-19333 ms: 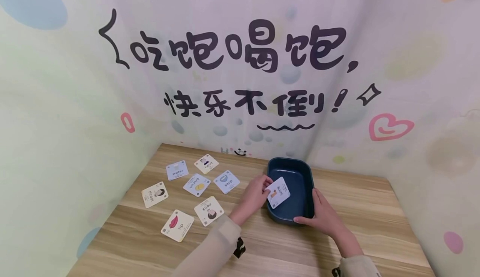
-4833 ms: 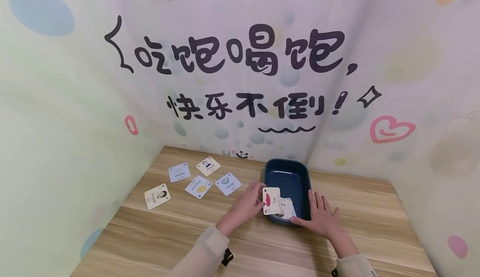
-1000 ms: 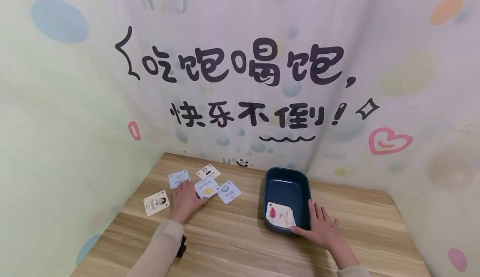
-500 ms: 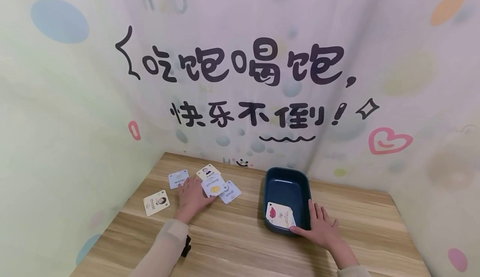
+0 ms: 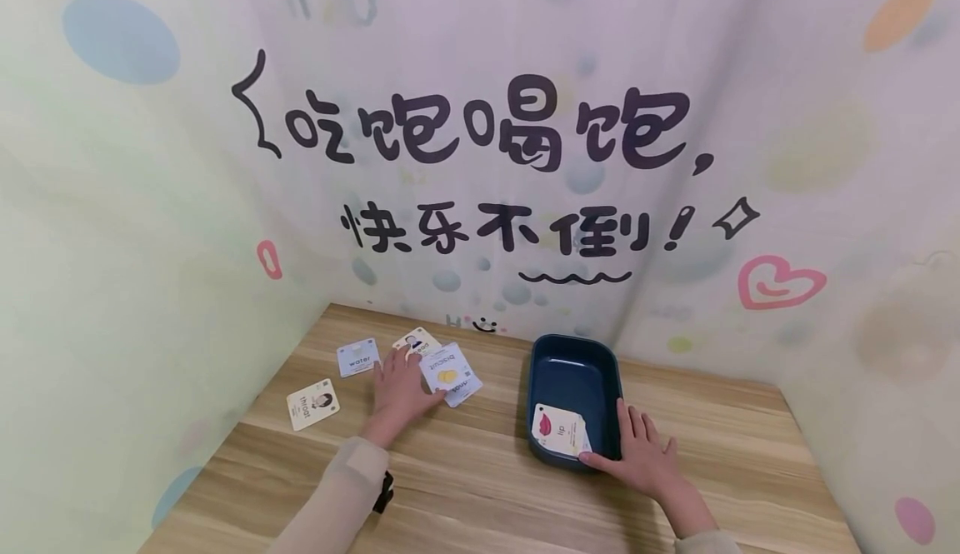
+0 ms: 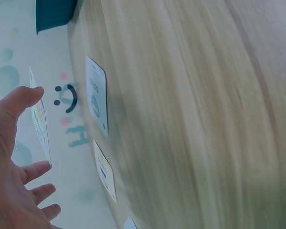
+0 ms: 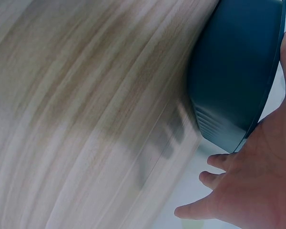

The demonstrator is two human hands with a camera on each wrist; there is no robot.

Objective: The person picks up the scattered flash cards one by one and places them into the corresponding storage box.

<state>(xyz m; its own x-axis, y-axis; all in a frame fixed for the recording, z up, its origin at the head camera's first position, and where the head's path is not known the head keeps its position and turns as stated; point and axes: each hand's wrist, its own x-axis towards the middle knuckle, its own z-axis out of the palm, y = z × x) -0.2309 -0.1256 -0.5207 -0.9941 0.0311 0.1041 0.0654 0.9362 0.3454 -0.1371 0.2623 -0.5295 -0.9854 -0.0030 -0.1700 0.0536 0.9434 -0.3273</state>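
My left hand [image 5: 397, 391] pinches the pale blue "biscuit" card [image 5: 450, 368] by its edges between thumb and forefinger; the other fingers spread loosely. The left wrist view shows this card [image 6: 39, 117] raised off the table, tilted nearly on edge. From the head view it overlaps the blue "soup" card [image 5: 467, 391], and the hand partly covers the cream "head" card [image 5: 415, 340]. My right hand [image 5: 647, 458] rests at the near right corner of a dark blue box [image 5: 577, 375], thumb on the rim and fingers extended. Inside lies the "lip" card [image 5: 557, 427] atop other cards.
On the wooden table [image 5: 480, 496], the "water" card [image 5: 358, 356] lies left of my left hand and the "throat" card [image 5: 313, 404] lies nearer the left edge. A printed curtain wall [image 5: 480, 146] rises behind the table and along both sides.
The "neck" and "lip" cards went from the table into the box earlier. In the last second my left hand has carried the "biscuit" card rightward over the "soup" card; the right hand stays put.
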